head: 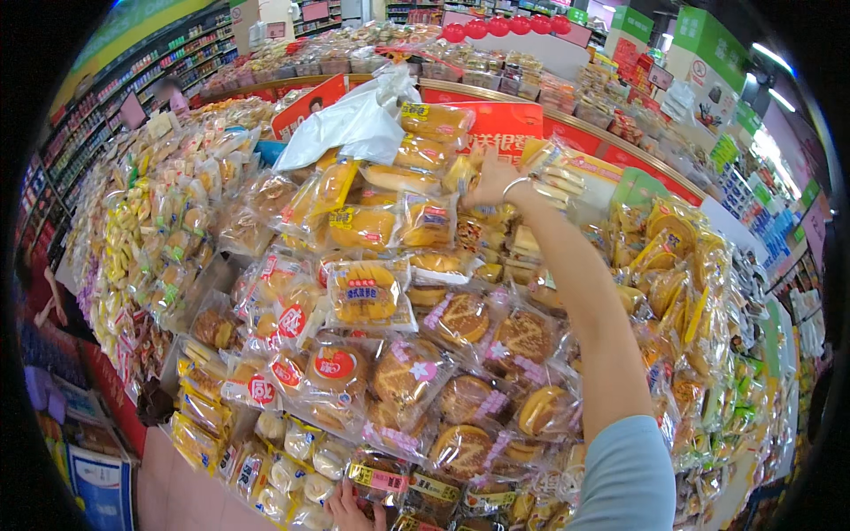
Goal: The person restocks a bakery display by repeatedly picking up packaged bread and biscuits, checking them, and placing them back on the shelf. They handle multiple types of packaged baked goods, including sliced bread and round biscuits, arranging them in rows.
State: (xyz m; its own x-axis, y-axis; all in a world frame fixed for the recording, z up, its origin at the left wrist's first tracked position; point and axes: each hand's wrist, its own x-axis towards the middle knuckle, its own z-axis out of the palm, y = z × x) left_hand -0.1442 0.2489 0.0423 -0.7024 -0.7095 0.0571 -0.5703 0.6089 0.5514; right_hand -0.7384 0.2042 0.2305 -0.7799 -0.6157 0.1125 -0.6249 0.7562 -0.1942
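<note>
My right hand (490,184), with a thin band at the wrist, reaches across to the back of a sloped bread display. Its fingers are at a small wrapped bun (461,174); whether they grip it is unclear. Close by are bagged long rolls (425,152) and wrapped sliced bread (561,179). My left hand (352,510) is partly cut off at the bottom edge, thumb and fingers apart against dark packaged cakes (377,479). Between the hands lie a bagged yellow bun (369,292) and several bagged round buns (405,375) with pink print.
A white plastic bag (352,129) lies over the rolls at the back. Behind stands a red sign board (505,126). Heaped wrapped snacks (133,232) flank the left, bagged yellow pastries (671,245) the right. Another person (178,99) is far off at left. Tiled floor (172,484) shows lower left.
</note>
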